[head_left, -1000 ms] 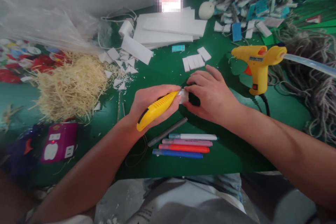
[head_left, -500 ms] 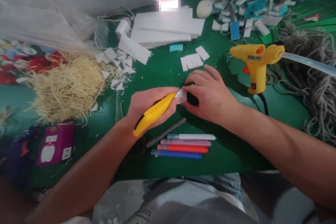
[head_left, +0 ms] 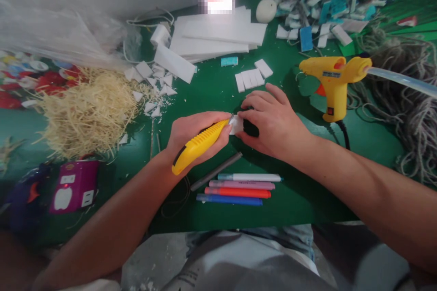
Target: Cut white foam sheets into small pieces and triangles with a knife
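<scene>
My left hand point(head_left: 191, 132) is closed around a yellow utility knife point(head_left: 200, 145), its blade end at a small white foam piece point(head_left: 236, 125). Opposite it, my right hand point(head_left: 273, 120) pinches that piece at its right side between thumb and fingers, with the little-finger side raised off the table. Just beyond the hands lie several cut white foam rectangles point(head_left: 251, 78) and a small blue block point(head_left: 229, 61). A grey stick point(head_left: 216, 172) and markers in white, pink, red point(head_left: 239, 192) and blue rest on the near side.
A yellow glue gun point(head_left: 336, 84) stands at right beside grey yarn point(head_left: 409, 100). White foam sheets point(head_left: 218, 32) are stacked at the back, near a heap of foam scraps point(head_left: 327, 0). Straw-like shreds point(head_left: 92, 109) and a purple power socket box point(head_left: 73, 186) occupy the left.
The knife handle's rear end has swung slightly left and up, and the blade shows a little more at the foam piece. My right hand keeps its pinch almost unmoved.
</scene>
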Motion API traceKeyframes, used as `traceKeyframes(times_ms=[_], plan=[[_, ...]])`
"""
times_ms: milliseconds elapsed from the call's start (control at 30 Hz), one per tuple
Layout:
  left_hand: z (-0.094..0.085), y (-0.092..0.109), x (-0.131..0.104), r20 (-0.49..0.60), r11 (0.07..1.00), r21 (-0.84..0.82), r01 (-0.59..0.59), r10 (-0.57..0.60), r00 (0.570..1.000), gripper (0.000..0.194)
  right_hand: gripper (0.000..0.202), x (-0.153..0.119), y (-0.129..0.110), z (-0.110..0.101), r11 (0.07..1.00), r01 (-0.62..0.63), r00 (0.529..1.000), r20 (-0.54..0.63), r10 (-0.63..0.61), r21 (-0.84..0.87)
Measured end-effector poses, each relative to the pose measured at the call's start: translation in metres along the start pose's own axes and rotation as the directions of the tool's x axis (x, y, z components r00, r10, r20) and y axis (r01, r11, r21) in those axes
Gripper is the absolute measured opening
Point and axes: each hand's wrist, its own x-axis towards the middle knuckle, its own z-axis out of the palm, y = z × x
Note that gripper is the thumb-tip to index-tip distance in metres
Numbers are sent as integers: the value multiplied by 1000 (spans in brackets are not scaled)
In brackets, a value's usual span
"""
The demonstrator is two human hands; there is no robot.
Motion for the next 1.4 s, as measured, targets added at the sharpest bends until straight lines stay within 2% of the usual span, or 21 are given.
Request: traceKeyframes(times_ms=[100, 267, 500, 633, 833, 1133, 1400], plan=[[-1, 0, 0, 22, 999, 14, 30, -30, 999, 17, 19, 0, 1, 1, 1000, 3, 1000, -10, -3, -3], [-4, 2, 0, 14, 1000, 23, 3, -3, 1000, 17, 19, 0, 0, 1, 1000, 9, 1000, -18, -9, -27], [8, -6, -6, -172, 999, -47, 8, -16, 985, 14, 21, -2, 0, 2, 998, 20, 999, -25, -22, -54], [8, -6, -8, -196, 996, -86, 2, -19, 980, 13, 21, -2, -1, 2, 999, 20, 1000, -22, -20, -36], [3, 0, -4, -68, 999, -45, 27, -30, 997, 15, 19, -1, 1, 3, 1000, 9, 999, -38, -9, -4], [0, 2, -5, -34, 1000, -10, 2, -3, 999, 15, 18, -1, 0, 3, 1000, -13, 999, -32, 12, -13], [1, 2, -6, -69, 999, 22, 28, -27, 997, 16, 18, 0, 0, 4, 1000, -8, 1000, -22, 8, -3]])
